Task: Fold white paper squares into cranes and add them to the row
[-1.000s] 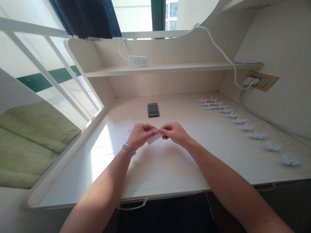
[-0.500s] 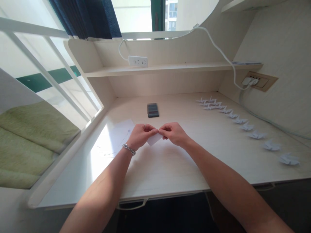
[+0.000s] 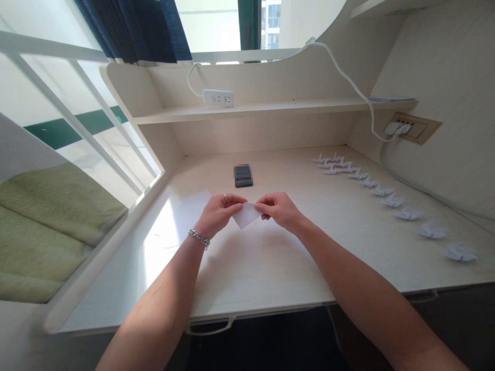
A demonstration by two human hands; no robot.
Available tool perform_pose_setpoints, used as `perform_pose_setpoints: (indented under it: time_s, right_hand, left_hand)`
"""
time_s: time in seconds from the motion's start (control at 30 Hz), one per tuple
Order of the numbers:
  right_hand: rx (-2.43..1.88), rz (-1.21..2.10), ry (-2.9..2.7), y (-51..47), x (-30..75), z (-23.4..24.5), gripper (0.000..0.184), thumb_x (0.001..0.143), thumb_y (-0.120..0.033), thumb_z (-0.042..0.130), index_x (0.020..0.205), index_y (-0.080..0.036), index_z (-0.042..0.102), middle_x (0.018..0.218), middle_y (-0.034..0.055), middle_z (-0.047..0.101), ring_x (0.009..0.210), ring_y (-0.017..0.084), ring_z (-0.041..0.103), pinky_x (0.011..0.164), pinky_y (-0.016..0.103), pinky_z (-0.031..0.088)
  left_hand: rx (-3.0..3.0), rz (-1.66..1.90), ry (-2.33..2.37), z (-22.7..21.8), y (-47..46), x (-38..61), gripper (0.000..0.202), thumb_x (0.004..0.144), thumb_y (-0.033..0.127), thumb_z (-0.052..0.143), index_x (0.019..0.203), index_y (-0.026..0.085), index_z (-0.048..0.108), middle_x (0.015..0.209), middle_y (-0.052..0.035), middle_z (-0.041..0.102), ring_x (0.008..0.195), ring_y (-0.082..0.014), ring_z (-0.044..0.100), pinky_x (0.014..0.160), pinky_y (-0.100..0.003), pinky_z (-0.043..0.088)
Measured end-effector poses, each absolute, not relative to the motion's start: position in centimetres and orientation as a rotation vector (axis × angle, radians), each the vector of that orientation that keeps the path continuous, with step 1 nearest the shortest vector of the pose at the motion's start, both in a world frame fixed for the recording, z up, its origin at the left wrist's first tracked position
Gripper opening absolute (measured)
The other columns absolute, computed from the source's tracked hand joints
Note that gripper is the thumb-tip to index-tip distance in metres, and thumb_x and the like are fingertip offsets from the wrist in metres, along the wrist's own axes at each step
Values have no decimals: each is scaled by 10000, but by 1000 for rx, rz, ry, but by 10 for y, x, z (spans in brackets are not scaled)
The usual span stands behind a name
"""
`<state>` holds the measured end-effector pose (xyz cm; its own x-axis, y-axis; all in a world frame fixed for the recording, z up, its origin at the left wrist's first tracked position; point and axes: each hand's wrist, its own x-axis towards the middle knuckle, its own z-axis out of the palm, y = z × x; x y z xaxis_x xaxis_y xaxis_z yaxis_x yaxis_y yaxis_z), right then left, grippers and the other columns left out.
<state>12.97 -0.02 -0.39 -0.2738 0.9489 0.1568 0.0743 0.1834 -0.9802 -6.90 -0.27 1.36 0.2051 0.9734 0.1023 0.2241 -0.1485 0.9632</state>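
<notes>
A small folded piece of white paper (image 3: 246,216) is held up over the desk, one corner pointing down toward me. My left hand (image 3: 223,210) pinches its upper left edge between thumb and fingers; a ring and a chain bracelet are on that side. On the upper right edge, my right hand (image 3: 279,210) grips the same paper between thumb and forefinger. Sheets of white paper (image 3: 189,211) lie on the desk by my left hand, partly in bright sunlight. To the right, several folded white paper cranes (image 3: 393,201) stand in a curving row.
A dark phone-like object (image 3: 243,176), partly pixelated, lies beyond my hands on the pale desk (image 3: 278,278). A white power strip (image 3: 218,98) rests on the shelf. A white cable (image 3: 348,77) runs to the wall socket (image 3: 415,128). White railings (image 3: 96,136) flank the left.
My hands have moved slightly apart, the left one shifting left. More of the paper's upper edge shows between my fingers.
</notes>
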Motion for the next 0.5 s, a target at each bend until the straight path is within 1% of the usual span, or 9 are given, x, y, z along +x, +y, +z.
perform_pose_setpoints:
  time_s: [0.1, 0.2, 0.37, 0.5]
  right_hand:
    - [-1014, 1228, -1570, 0, 130, -4, 209, 717, -344, 692, 707, -136, 704, 558, 14, 604, 502, 113, 536, 505, 248, 426]
    - [-1027, 1247, -1574, -1, 130, -4, 214, 710, -351, 701, 705, -138, 705, 557, 14, 607, 505, 115, 542, 506, 249, 424]
    - [-1018, 1243, -1561, -1, 128, -5, 216, 717, -350, 696, 719, -134, 705, 561, 14, 608, 503, 114, 538, 501, 247, 419]
    - [-1020, 1221, -1601, -3, 127, -5, 204, 740, -335, 672, 716, -134, 695, 556, 11, 602, 510, 116, 549, 502, 242, 419]
  left_hand:
    - [1691, 1004, 1220, 15, -5, -68, 249, 713, 323, 691, 875, 140, 734, 818, -80, 732, 730, -184, 638, 652, -281, 473]
    - [1762, 994, 1228, 17, -6, -65, 251, 745, 363, 667, 840, 137, 722, 801, -75, 726, 724, -182, 638, 644, -273, 472]
    - [1675, 1080, 1241, 18, -6, -62, 313, 788, 441, 623, 839, 137, 679, 758, -50, 695, 654, -148, 602, 582, -245, 446]
    - [1812, 924, 1302, 19, -10, -60, 347, 787, 476, 619, 761, 136, 684, 691, -43, 673, 625, -143, 579, 538, -233, 414]
